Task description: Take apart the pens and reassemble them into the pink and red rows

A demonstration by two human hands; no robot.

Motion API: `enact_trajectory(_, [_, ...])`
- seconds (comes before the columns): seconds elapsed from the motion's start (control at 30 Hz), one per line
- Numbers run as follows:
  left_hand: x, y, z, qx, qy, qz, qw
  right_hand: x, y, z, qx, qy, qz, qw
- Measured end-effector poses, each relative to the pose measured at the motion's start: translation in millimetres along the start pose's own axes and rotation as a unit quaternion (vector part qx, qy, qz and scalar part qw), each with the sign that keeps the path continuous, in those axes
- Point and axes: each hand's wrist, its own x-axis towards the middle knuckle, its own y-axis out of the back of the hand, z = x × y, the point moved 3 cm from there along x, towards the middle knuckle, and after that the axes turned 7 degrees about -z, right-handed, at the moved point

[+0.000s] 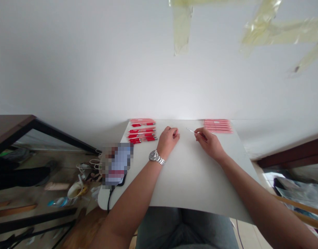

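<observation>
The right hand (209,143) is closing in a pinch around a thin white stick (190,130), whose free end is pointing toward 10 o'clock, just short of the far table edge. The left hand (168,140) is resting loosely closed on a smooth white tabletop (190,181), with nothing showing in its fingers and a silver link wristwatch (156,157) circling its wrist. The two hands are lying near each other, with a narrow strip of bare white surface between them and the stick's tip reaching into it.

At 9 o'clock from the left hand, a loose group of glossy red plastic pens (142,133) is lying sideways near the far left corner, close to the table's edge. At 1 o'clock from the right hand, a tight stack of slim pale-pink strips (218,126) is sitting against the far edge, its exact kind too blurred to tell. A pixelated phone (117,164) is lying at the left edge at 7 o'clock, with a black cable (109,200) dropping over the rim. Broad open white surface is spreading toward 6 o'clock, between the forearms.
</observation>
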Motion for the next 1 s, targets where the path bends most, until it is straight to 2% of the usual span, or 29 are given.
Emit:
enact_trajectory(0.27, [-1.3, -5.2, 1.6, 0.018, -0.03, 0.032, 0.999, 0.3, -1.3, 2.0, -0.002, 0.004, 0.0, 1.0])
enact_trajectory(0.53, [-1.9, -4.1, 2.4, 0.0, -0.032, 0.023, 0.999, -0.1, -0.4, 0.5, -0.004, -0.003, -0.005, 1.0])
enact_trajectory(1.0, [-0.2, -1.2, -2.8, -0.045, -0.01, 0.057, 0.997, -0.2, -0.7, 0.9, 0.0, 0.008, -0.006, 1.0])
